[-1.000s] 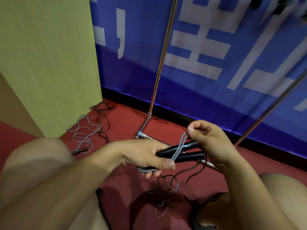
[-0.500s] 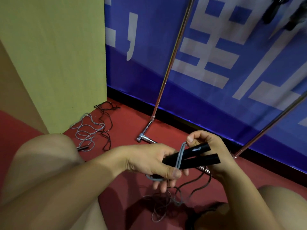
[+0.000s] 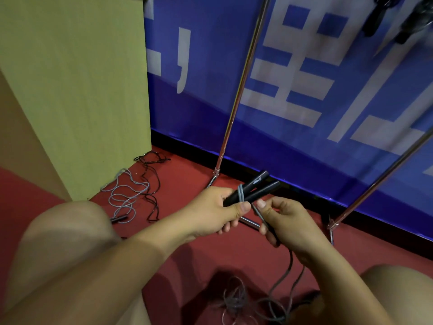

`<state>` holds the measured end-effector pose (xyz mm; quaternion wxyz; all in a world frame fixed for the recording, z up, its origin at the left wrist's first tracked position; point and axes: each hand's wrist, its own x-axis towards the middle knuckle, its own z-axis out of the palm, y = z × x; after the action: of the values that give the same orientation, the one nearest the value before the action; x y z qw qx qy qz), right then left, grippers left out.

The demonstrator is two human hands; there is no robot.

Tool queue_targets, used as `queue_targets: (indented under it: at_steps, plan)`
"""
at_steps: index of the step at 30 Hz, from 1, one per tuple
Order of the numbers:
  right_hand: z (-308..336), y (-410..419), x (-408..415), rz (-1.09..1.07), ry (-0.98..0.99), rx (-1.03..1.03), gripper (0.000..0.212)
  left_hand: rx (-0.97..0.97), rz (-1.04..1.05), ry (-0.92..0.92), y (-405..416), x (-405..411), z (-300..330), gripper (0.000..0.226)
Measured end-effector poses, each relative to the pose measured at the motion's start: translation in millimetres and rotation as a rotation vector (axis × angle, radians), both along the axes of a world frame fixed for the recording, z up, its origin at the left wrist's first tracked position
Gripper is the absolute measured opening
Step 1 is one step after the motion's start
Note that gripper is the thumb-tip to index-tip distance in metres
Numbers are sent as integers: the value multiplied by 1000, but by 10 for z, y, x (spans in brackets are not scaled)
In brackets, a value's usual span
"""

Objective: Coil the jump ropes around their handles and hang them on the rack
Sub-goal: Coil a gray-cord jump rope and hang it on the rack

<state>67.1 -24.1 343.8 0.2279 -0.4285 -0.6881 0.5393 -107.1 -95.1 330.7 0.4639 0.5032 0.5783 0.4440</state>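
My left hand (image 3: 214,212) grips two black jump-rope handles (image 3: 254,187) held side by side, their free ends pointing up and right. A couple of turns of grey rope (image 3: 240,195) wrap the handles beside my left thumb. My right hand (image 3: 284,221) pinches the same rope just below the handles. From there the rope drops to a loose grey tangle (image 3: 243,301) on the red floor between my knees. The metal rack (image 3: 236,97) stands right behind, its upright and base bar close to my hands.
Two more ropes lie loose on the floor at the left: a grey rope (image 3: 126,195) and a black rope (image 3: 151,181), beside a yellow-green panel (image 3: 77,90). Dark coiled ropes (image 3: 379,12) hang at the top right. A blue banner wall (image 3: 304,141) closes the back.
My right hand has come down from above the handles to below them, drawing the rope round. The handles have tilted up to the right. The view has lifted a little.
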Motion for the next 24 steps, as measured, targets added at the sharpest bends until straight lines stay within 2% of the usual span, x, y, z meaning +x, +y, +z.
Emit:
queue_targets:
  at_steps: [3,7,9,12,16,21,24]
  plan:
    - [-71,-12,-37,17,-15,48,34,8,68,112,48,-9,-51,18]
    - [-128,47,5,83,-118,199,15,41,134,271,104,-65,-101,17]
    - [-157,72,10,81,-124,183,10,71,163,380,119,-78,-101,18]
    - [-179,81,-25,-32,-54,81,9,105,221,523,130,-99,-81,23]
    - [-149,87,-9,-51,-45,86,21,128,253,514,142,-141,-50,29]
    - [-162,130,31,-33,-115,142,31,138,276,503,151,-175,-45,17]
    - [-161,155,22,-95,-47,118,19,144,324,485,182,-230,-60,16]
